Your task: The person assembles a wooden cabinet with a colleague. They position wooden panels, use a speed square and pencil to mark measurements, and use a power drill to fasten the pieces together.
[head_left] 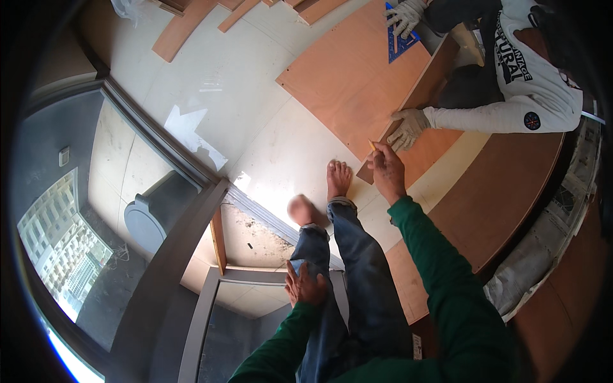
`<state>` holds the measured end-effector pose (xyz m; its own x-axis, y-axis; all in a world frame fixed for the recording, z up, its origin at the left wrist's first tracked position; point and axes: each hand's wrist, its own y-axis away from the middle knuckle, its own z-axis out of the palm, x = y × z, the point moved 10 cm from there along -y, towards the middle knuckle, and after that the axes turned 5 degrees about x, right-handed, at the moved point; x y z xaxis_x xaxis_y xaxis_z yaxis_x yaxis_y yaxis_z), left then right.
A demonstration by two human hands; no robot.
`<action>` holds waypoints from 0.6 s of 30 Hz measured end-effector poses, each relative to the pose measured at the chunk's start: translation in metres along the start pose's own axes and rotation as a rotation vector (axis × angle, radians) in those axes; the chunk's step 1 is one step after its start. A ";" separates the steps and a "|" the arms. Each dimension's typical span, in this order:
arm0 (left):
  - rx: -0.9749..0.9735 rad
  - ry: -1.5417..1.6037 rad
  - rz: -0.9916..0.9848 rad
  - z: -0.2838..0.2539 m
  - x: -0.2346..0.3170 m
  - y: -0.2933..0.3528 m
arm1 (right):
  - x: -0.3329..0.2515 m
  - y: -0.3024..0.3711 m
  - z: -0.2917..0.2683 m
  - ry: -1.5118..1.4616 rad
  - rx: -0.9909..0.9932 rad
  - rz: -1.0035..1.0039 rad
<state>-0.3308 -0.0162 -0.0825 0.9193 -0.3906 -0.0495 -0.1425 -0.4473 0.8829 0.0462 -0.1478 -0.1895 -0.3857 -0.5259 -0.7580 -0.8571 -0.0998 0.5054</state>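
Note:
My right hand (387,171) pinches a yellow pencil (372,146), its tip beside a long upright wooden board (418,89). With fingers stretched out, my left hand (305,285) lies on my left leg near the knee and holds nothing. Just beyond the pencil, a co-worker's gloved hand (410,126) rests against the same board. The co-worker's other gloved hand (405,16) is on a blue triangular square (397,45). Both the square and the board are over a large flat brown wooden panel (345,83).
A seated co-worker (511,70) occupies the far right. Loose wooden strips (185,29) lie on the pale tiled floor (255,83) at the far left. A grey metal door frame (172,255) stands at my left, and a brown panel (498,198) lies at my right.

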 end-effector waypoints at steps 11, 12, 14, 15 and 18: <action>0.105 -0.082 0.190 -0.001 -0.010 0.009 | -0.012 0.284 0.032 -1.001 -0.004 0.699; 0.117 -0.083 0.202 -0.003 -0.009 0.009 | -0.051 0.279 0.035 -1.203 -0.132 0.695; 0.126 -0.087 0.241 -0.008 -0.010 0.008 | -0.147 0.267 0.019 -1.631 -0.488 0.437; 0.124 -0.092 0.264 -0.008 -0.014 0.005 | -0.202 0.265 -0.001 -1.701 -0.665 0.220; 0.151 -0.175 0.340 -0.003 -0.003 0.008 | -0.312 0.288 -0.070 -1.745 -1.012 -0.274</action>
<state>-0.3334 -0.0163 -0.0743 0.7359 -0.6619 0.1429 -0.4916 -0.3770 0.7850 -0.0559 -0.0714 0.2216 -0.6854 0.7272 -0.0361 -0.7179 -0.6833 -0.1334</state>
